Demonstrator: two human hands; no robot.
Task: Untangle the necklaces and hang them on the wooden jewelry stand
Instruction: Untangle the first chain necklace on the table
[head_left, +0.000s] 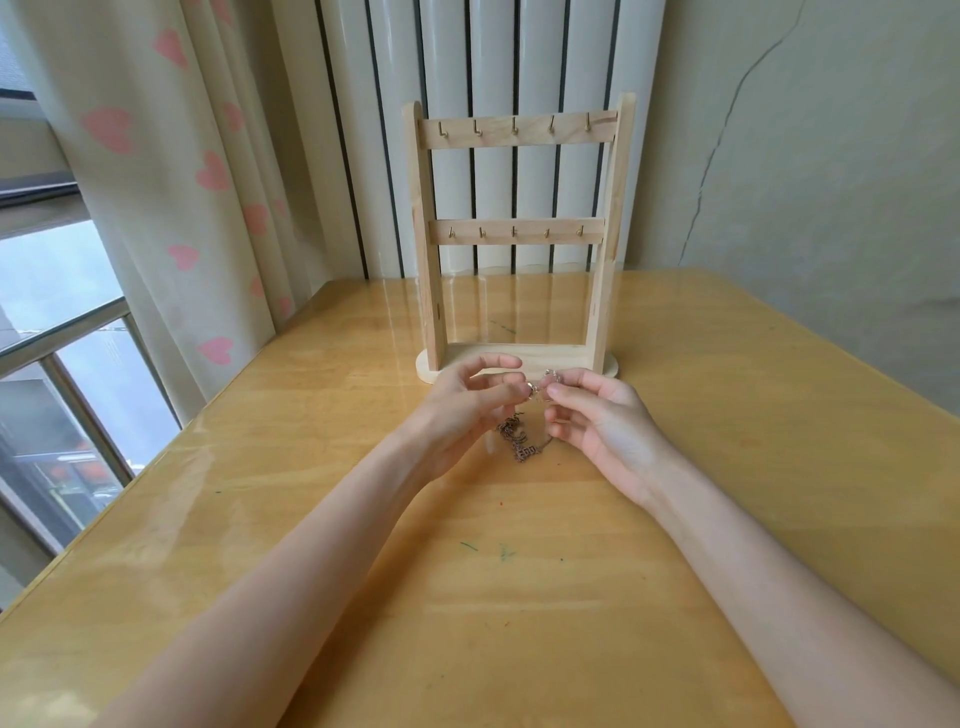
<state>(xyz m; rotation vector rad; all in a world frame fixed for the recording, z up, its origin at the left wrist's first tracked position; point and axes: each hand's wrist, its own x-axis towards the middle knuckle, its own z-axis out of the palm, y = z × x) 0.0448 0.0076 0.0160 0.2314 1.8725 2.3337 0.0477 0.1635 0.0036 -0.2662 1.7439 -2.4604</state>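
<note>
A wooden jewelry stand (517, 234) stands upright at the middle of the table, with two crossbars, each carrying several small brass hooks. All hooks are bare. Just in front of its base, my left hand (462, 410) and my right hand (597, 415) meet fingertip to fingertip, both pinching the top of a tangled bunch of necklaces (524, 441). The thin metal chains hang down between my hands, and a dark knotted clump rests on the tabletop below. Fine detail of the chains is too small to tell.
The yellow wooden table (727, 415) has a glossy top with a few green marks. A curtain with pink hearts (208, 171) and a window lie to the left. A white radiator (493, 62) and a cracked wall stand behind the stand.
</note>
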